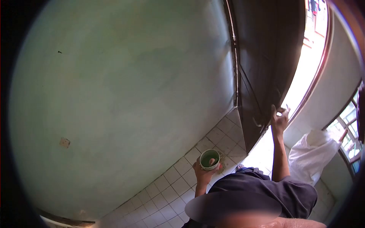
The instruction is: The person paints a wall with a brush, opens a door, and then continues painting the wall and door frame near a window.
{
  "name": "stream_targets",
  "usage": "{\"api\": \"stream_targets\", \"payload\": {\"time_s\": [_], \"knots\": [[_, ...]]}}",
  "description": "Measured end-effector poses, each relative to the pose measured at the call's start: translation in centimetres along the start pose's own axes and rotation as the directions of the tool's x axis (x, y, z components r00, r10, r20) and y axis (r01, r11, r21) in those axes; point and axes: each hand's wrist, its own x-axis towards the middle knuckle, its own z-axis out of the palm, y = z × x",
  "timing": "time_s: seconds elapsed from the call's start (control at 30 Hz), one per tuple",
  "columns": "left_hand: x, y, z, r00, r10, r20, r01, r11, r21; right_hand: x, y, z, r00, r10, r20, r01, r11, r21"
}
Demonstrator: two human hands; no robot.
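My left hand [204,174] is wrapped round a green cup [205,156] with a pale rim, held low in front of my body over the floor. Inside the cup lies a small pinkish thing that I cannot make out. My right hand [280,118] is raised at the edge of a dark brown door [266,57]. Its thumb and fingers are apart, with light showing between them. Whether they touch the door is unclear.
A pale green wall [125,98] stands on the left, above white floor tiles [171,189]. Bright light comes through the doorway [306,72]. On the right, a white sack [312,154] stands below a barred window [346,121].
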Motion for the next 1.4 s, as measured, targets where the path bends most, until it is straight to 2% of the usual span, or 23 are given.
{"api": "stream_targets", "payload": {"time_s": [0.07,0.1,0.17,0.23,0.27,0.3,0.37,0.5,0.57,0.63,0.7,0.77,0.8,0.83,0.9,0.93,0.97,1.03,1.07,1.1,1.17,1.27,1.4], "knots": [[1.4,1.2,1.5,0.998,-0.059,-0.019,0.057,0.995,-0.080,1.8,2.1,-0.1,1.000,-0.001,0.017,0.002,0.999,-0.051],[1.8,1.2,2.0,0.998,-0.057,-0.038,0.054,0.995,-0.083,2.5,3.3,0.0,0.963,-0.265,0.051,0.270,0.950,-0.160],[2.6,1.0,3.5,0.994,-0.032,-0.106,0.048,0.987,0.152,4.6,5.0,-1.1,0.933,-0.274,0.234,0.293,0.955,-0.050],[4.3,1.5,4.8,0.992,-0.053,-0.114,0.063,0.995,0.082,7.4,7.6,-2.3,0.868,-0.081,0.491,-0.030,0.976,0.215],[4.8,1.6,5.4,0.992,-0.083,-0.094,0.084,0.996,0.014,8.2,4.5,-2.9,0.841,-0.053,0.538,-0.079,0.972,0.220],[5.1,1.3,5.9,0.990,-0.093,-0.106,0.095,0.995,0.012,8.7,3.3,-3.3,0.833,-0.057,0.550,-0.078,0.973,0.218],[6.4,0.4,7.0,0.989,-0.094,-0.111,0.101,0.993,0.059,9.8,2.4,-3.5,0.752,-0.009,0.659,-0.220,0.940,0.263],[8.2,2.0,9.0,0.975,-0.066,-0.212,0.077,0.996,0.048,10.6,4.4,-3.3,0.683,0.071,0.727,-0.173,0.983,0.067],[8.2,1.2,9.4,0.970,-0.071,-0.233,0.086,0.995,0.055,9.8,0.9,-2.9,0.643,0.056,0.764,-0.213,0.971,0.108],[9.0,2.1,9.1,0.971,-0.067,-0.229,0.091,0.991,0.097,9.2,-0.3,-1.6,0.564,0.105,0.819,-0.115,0.992,-0.048],[9.5,4.1,8.9,0.960,-0.051,-0.275,0.080,0.992,0.093,7.1,-0.9,1.0,0.537,0.077,0.840,-0.107,0.994,-0.023],[8.1,0.8,8.8,0.950,-0.020,-0.310,0.074,0.984,0.163,5.2,-2.3,4.1,0.494,0.032,0.869,-0.121,0.992,0.033],[7.5,-0.4,8.7,0.938,0.050,-0.342,0.036,0.970,0.240,3.7,-2.2,6.0,0.539,-0.024,0.842,-0.088,0.993,0.085],[6.9,-0.5,8.3,0.931,-0.029,-0.363,0.083,0.987,0.136,2.2,-2.4,7.6,0.577,-0.077,0.813,-0.052,0.990,0.130],[5.3,0.0,7.6,0.894,-0.069,-0.442,0.139,0.982,0.126,0.2,-5.3,10.0,0.590,-0.122,0.798,-0.063,0.978,0.197],[4.4,-0.8,7.5,0.862,-0.073,-0.502,0.138,0.986,0.093,-0.3,-7.0,10.9,0.580,-0.135,0.804,0.032,0.989,0.143],[3.3,-0.8,6.6,0.862,-0.004,-0.508,0.125,0.971,0.204,-0.7,-8.4,11.7,0.566,-0.148,0.811,0.128,0.988,0.091],[2.3,2.6,5.1,0.832,-0.168,-0.529,0.191,0.981,-0.010,-2.0,-8.7,14.6,0.574,-0.292,0.765,0.241,0.953,0.183],[0.9,1.4,4.6,0.814,-0.074,-0.576,0.195,0.969,0.152,-2.4,-8.6,16.6,0.569,-0.362,0.739,0.323,0.924,0.204],[-0.7,-0.2,3.8,0.814,-0.042,-0.580,0.215,0.948,0.233,-2.8,-10.0,17.5,0.560,-0.321,0.764,0.324,0.933,0.154],[-1.9,0.9,2.5,0.771,-0.055,-0.634,0.224,0.956,0.190,-4.3,-11.1,19.9,0.604,-0.399,0.690,0.323,0.914,0.245],[-5.4,-0.1,1.6,0.751,-0.111,-0.651,0.289,0.942,0.173,-5.2,-12.2,22.5,0.574,-0.413,0.707,0.269,0.911,0.314],[-8.5,-2.5,0.5,0.693,-0.163,-0.702,0.347,0.929,0.128,-6.2,-14.3,25.8,0.551,-0.420,0.721,0.313,0.905,0.288]]}}
